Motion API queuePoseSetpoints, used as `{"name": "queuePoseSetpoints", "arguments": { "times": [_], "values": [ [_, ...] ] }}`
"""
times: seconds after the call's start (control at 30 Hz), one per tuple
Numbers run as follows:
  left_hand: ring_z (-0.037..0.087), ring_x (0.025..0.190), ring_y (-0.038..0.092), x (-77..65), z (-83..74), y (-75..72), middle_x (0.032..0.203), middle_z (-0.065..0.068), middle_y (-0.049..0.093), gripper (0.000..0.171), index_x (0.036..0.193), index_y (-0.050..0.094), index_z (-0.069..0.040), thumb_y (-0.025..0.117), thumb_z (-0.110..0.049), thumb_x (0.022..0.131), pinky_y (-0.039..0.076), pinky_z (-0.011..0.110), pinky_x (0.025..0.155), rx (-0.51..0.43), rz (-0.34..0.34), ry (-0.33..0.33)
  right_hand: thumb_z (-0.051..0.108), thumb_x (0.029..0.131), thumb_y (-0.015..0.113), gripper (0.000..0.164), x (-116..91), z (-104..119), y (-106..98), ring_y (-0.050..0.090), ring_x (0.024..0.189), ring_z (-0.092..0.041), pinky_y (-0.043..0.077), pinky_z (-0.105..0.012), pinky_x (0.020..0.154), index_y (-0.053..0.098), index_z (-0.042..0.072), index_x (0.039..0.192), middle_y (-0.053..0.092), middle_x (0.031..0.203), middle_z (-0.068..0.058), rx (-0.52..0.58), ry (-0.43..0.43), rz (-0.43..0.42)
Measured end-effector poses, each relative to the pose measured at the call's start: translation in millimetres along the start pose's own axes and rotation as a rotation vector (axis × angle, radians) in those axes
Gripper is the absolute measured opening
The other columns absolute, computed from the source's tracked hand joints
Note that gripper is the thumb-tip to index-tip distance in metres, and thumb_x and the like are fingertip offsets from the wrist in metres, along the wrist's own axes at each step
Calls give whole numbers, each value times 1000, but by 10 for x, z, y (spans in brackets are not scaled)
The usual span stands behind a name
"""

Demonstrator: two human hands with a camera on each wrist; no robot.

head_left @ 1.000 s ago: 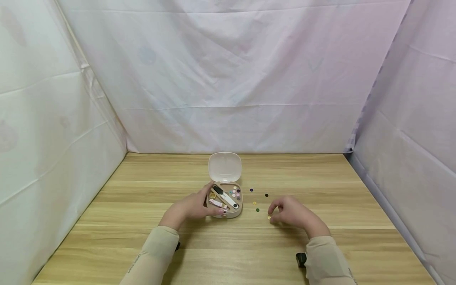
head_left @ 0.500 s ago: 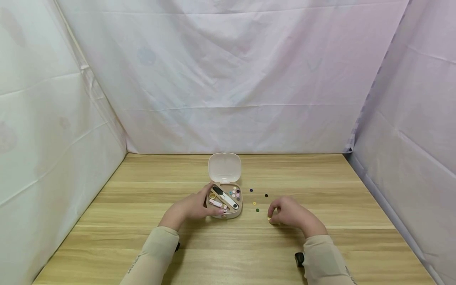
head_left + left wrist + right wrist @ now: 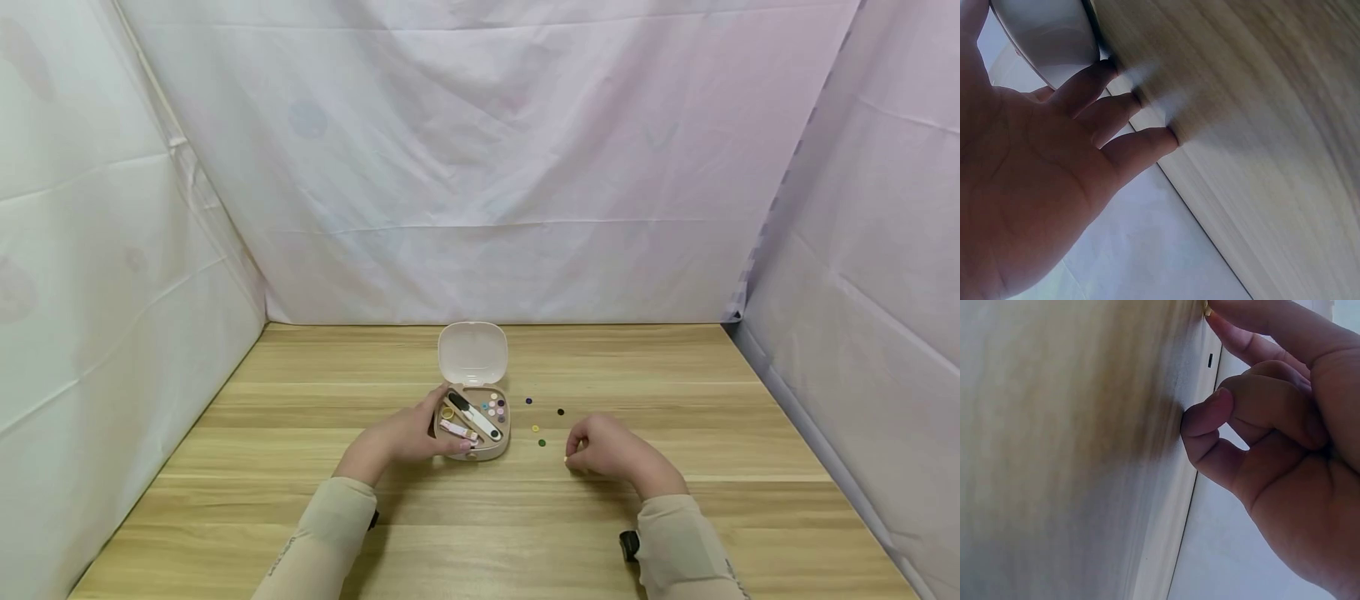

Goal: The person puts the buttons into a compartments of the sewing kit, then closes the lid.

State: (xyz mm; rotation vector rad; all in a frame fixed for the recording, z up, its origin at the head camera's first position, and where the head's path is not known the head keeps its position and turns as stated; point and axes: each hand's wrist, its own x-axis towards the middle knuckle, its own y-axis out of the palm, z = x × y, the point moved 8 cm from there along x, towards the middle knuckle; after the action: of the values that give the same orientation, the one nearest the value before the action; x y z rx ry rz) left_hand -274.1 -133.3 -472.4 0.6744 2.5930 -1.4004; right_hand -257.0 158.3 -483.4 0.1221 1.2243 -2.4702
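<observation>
An open sewing box [image 3: 491, 452] with a raised lid [image 3: 472, 354] stands on the wooden table. My left hand [image 3: 401, 433] holds its left side, thumb at the front rim and index finger at the back corner. In the left wrist view, the other fingers [image 3: 1141, 150] reach down to the tabletop beside the box wall [image 3: 1054, 37]. To the right, my right hand [image 3: 611, 446] pinches a small yellow button [image 3: 566, 459] between thumb and index finger at the table. The button's edge [image 3: 1208, 311] peeks out at the top of the right wrist view.
Between box and right hand lie a blue button [image 3: 528, 401], a black button [image 3: 560, 412], another yellow button [image 3: 536, 428] and a green button [image 3: 542, 442]. Inside the box are several buttons [image 3: 492, 403], a white tool with a black end [image 3: 476, 417] and a gold ring [image 3: 447, 412].
The fingertips of my right hand have closed on the yellow button, which now shows only as a small edge. My left hand and the box have stayed put.
</observation>
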Motion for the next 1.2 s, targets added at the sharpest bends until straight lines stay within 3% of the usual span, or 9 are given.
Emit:
{"name": "queuePoseSetpoints", "arguments": {
  "times": [0.43, 0.8, 1.2],
  "values": [
    [51, 146, 51, -5, 31, 4, 164, 28, 45, 120, 173, 12, -24, 80, -68, 85, 42, 65, 120, 9, 2, -20, 8, 89, 82, 12, -21, 14, -25, 54, 68, -15, 46, -27, 59, 74, 12, 82, 63, 80, -1, 22, -1, 3],
    [50, 147, 50, 2, 41, 5, 166, 27, 43, 120, 173, 11, -25, 78, -72, 85, 41, 65, 121, 17, 8, -30, 11, 89, 79, 6, -13, 100, -149, 44, 64, -14, 38, -27, 58, 74, 13, 87, 49, 69, 1, 17, -46, -27],
    [50, 148, 49, 7, 26, 4, 166, 27, 42, 120, 173, 11, -25, 78, -71, 85, 41, 65, 122, 8, 5, -21, 15, 94, 78, 4, 94, 306, -325, 36, 58, -10, 36, -24, 56, 79, 11, 95, 40, 62, 6, 51, -175, -61]
  ]
}}
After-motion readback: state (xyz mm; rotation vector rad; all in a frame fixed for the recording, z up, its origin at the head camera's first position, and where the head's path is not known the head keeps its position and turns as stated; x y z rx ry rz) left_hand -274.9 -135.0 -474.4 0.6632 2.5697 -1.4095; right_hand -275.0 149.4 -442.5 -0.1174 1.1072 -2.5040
